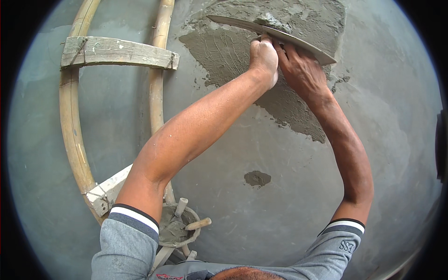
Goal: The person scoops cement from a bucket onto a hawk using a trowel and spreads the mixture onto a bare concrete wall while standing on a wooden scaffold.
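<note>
Fingers curled, left hand (264,58) seems clamped on a long, thin, greyish float (301,43), right hand (303,71) with fingers slightly apart behind it, I judge, for even pressure on rough grey mortar (214,51).

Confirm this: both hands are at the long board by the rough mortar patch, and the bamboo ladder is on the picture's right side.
Wrong side: the head view shows the bamboo ladder on the left. The rest holds: left hand and right hand are at the long board by the rough mortar patch.
</note>
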The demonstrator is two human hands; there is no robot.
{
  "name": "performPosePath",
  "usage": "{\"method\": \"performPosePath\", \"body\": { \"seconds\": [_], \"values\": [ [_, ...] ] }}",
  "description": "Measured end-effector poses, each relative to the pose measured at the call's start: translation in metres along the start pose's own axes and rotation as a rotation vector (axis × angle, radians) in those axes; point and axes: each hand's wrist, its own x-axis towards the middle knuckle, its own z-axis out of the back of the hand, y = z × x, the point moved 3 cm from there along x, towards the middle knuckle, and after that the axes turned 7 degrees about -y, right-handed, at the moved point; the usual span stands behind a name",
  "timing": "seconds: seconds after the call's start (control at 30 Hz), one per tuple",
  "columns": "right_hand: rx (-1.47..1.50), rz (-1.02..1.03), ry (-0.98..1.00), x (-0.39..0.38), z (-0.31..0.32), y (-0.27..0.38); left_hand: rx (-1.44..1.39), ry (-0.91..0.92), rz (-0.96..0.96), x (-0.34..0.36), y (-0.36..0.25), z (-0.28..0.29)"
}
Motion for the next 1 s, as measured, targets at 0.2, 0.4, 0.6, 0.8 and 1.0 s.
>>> {"method": "performPosePath", "body": {
  "seconds": [0.2, 0.4, 0.6, 0.8, 1.0],
  "values": [
    [-0.027, 0.091, -0.174, 0.032, -0.026, 0.01, 0.321, -0.057, -0.047, 0.031, -0.025, 0.038],
    [-0.011, 0.064, -0.169, 0.05, -0.048, 0.014, 1.451, 0.012, -0.509, 0.013, -0.124, 0.063],
    [0.095, 0.018, 0.079, 0.073, -0.051, 0.02, 2.739, 0.085, -1.034, 0.033, -0.272, 0.109],
    [0.35, -0.17, 0.23, 0.116, -0.05, -0.004, 2.98, -0.15, -0.489, 0.03, -0.328, 0.127],
    [0.446, -0.356, 0.204, 0.16, -0.058, -0.036, 3.054, -0.087, -0.414, 0.018, -0.319, 0.127]
  ]
}}
